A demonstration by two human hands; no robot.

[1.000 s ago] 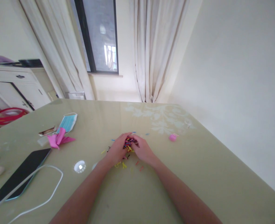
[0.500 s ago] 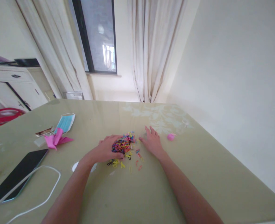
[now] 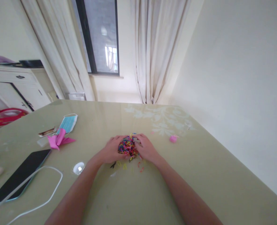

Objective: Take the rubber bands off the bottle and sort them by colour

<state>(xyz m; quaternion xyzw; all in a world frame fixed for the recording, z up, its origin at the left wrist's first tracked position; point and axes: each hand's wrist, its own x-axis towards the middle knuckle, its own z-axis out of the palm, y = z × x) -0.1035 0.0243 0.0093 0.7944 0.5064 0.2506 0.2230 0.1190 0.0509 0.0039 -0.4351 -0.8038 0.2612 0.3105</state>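
A heap of small multicoloured rubber bands (image 3: 128, 147) lies on the table between my hands. My left hand (image 3: 115, 149) curves round the heap's left side, fingers at the back and thumb in front. From the right, my right hand (image 3: 146, 148) cups the other side, its fingers curled against the bands. Part of the heap is hidden behind my fingers. Several loose bands, yellow, black and orange, are scattered just in front, among them a yellow band (image 3: 125, 167) and an orange band (image 3: 142, 169).
A pink ball-like item (image 3: 173, 139) sits to the right. On the left are a blue face mask (image 3: 68, 123), a folded pink piece (image 3: 58, 140), a dark tablet (image 3: 23, 175), a white cable (image 3: 58, 184) and a small round white item (image 3: 78, 168). A wall borders the table's right side.
My right hand has moved left and closed in on the heap. The bands are gathered into a tighter, rounder pile, with fewer stray ones to the right. My left hand has shifted slightly right.
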